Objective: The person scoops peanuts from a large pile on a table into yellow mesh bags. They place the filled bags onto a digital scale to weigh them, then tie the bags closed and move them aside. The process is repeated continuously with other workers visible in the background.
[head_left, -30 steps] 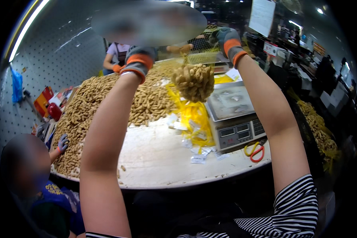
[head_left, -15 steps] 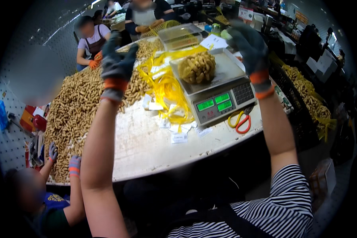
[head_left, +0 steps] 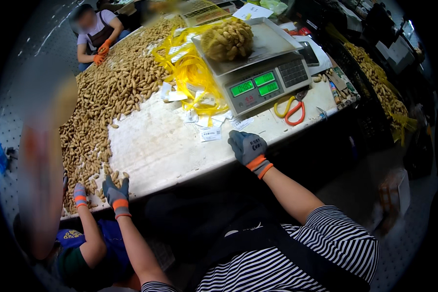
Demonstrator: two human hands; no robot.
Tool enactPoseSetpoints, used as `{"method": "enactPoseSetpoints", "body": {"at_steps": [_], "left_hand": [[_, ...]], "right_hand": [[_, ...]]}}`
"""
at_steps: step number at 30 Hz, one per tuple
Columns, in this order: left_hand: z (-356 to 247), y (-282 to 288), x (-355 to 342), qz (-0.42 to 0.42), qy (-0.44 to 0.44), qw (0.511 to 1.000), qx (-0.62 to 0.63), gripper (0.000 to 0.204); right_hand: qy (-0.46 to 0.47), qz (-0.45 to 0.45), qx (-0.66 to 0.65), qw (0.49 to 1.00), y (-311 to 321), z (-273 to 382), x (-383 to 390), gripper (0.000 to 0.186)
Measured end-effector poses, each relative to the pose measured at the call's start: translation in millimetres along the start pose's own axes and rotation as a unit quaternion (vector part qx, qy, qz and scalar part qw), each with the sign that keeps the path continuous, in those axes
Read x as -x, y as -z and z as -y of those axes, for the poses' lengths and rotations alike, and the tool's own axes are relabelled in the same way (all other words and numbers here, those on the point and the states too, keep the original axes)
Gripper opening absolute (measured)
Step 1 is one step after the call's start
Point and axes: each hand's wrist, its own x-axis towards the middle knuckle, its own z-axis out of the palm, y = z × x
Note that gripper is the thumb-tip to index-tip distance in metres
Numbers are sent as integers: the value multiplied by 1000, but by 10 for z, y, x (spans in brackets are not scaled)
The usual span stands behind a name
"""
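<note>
My left hand (head_left: 117, 195), in a grey glove with an orange cuff, reaches to loose peanuts (head_left: 117, 73) at the table's near edge. Its fingers are apart and touch the nearest ones. My right hand (head_left: 248, 148), gloved alike, rests at the front edge of the white table (head_left: 151, 151) with its fingers curled in and nothing showing in them. Beyond it stands a digital scale (head_left: 265, 90) with green displays. On its pan sits a yellow net bag of peanuts (head_left: 227, 40). Red-and-yellow-handled scissors (head_left: 293, 112) lie before the scale.
Yellow net bags (head_left: 194, 78) and white paper labels (head_left: 210, 135) lie left of the scale. A co-worker's gloved hand (head_left: 80, 194) is close beside my left hand. Another person (head_left: 100, 31) works at the far left. Filled net bags (head_left: 374, 78) stand at the right.
Both my hands have come down from above the table: the left to the near peanuts, the right to the front edge. The view has shifted, and the scale's display reads differently.
</note>
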Motion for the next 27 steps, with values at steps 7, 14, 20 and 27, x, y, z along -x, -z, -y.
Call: {"method": "enactPoseSetpoints", "body": {"at_steps": [7,14,20,27], "left_hand": [[556,-339,247,67,133,976,-162,100],[93,-275,-168,157,292,936,-115,118],[26,-424,-635,62,374,925,-16,113],[54,-662,-1340,52,288,956,-18,101]], "right_hand": [[92,13,0,996,67,72,-16,11],[81,30,2,996,17,-12,4,17],[86,35,16,996,-22,34,-24,17],[97,29,59,993,-34,67,-17,20]]}}
